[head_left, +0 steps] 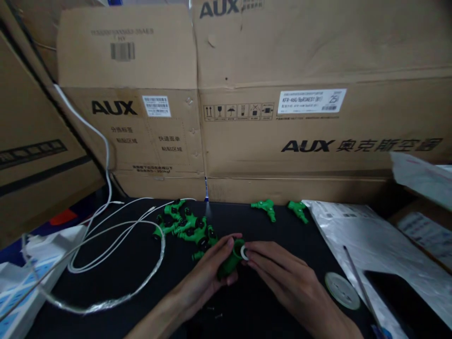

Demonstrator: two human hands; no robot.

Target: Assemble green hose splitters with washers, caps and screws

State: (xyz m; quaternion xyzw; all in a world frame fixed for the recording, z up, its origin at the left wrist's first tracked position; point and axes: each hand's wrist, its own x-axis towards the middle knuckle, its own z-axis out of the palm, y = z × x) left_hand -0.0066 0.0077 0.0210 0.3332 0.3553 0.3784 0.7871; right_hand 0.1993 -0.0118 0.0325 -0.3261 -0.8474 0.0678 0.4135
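Though fingers hide much, both hands [247, 270] grip a green fitting [231, 261].

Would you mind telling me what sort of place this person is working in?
Probably a storeroom or small workshop bench: stacked AUX cardboard boxes form the backdrop, a pile of green plastic fittings lies on the black table, beside loose white cables.

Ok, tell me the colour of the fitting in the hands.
Green fitting, white at its end; head view.
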